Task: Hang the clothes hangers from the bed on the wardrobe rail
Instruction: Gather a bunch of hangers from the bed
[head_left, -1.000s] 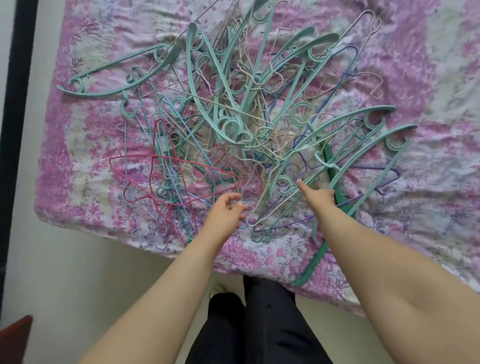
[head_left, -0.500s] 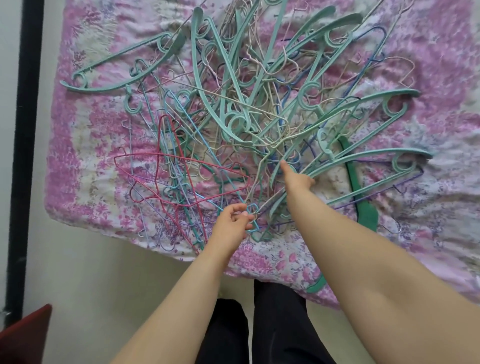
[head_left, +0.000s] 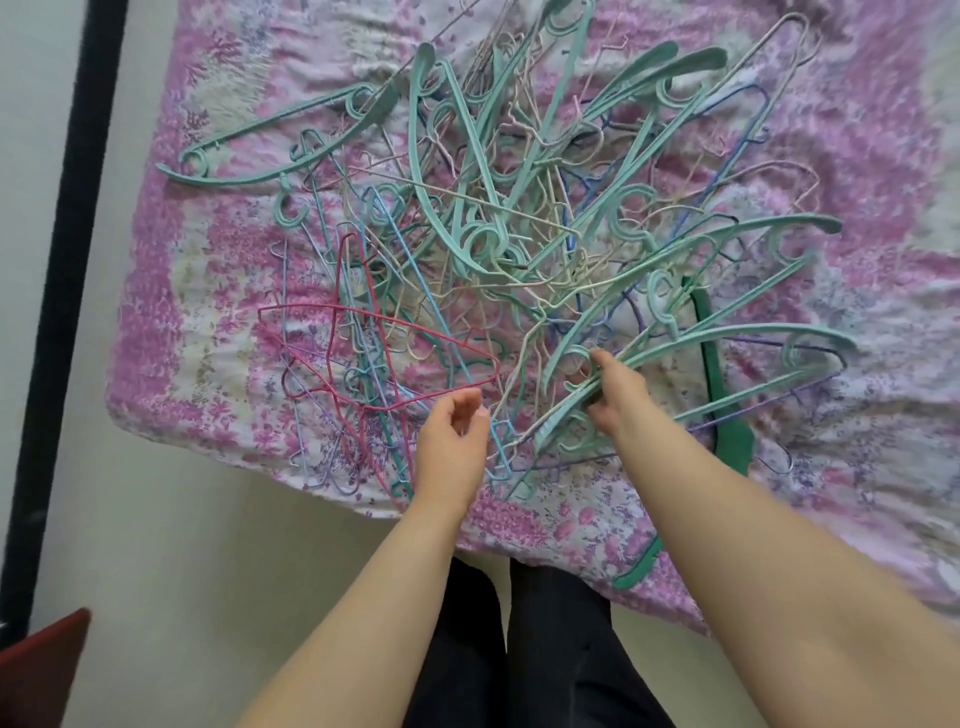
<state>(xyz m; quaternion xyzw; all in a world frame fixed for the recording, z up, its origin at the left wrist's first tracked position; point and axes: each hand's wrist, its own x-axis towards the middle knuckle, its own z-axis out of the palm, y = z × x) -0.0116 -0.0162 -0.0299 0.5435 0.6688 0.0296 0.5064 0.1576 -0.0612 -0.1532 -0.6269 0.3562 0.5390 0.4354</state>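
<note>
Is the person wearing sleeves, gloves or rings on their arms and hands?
No. The left hand and right hand are bare, without gloves, and no rings or watch show. Both forearms are bare too, no sleeves in view. Below them, the person wears dark trousers.

bed sheet (head_left: 857, 171): pink-white floral. hangers (head_left: 483, 218): mostly mint green; one red wire hanger (head_left: 363, 358); one dark green hanger (head_left: 719, 395). trousers (head_left: 519, 649): black.

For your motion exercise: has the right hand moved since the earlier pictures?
Yes. The right hand left the dark green hanger, moving left, and now grips light green hangers.
</note>
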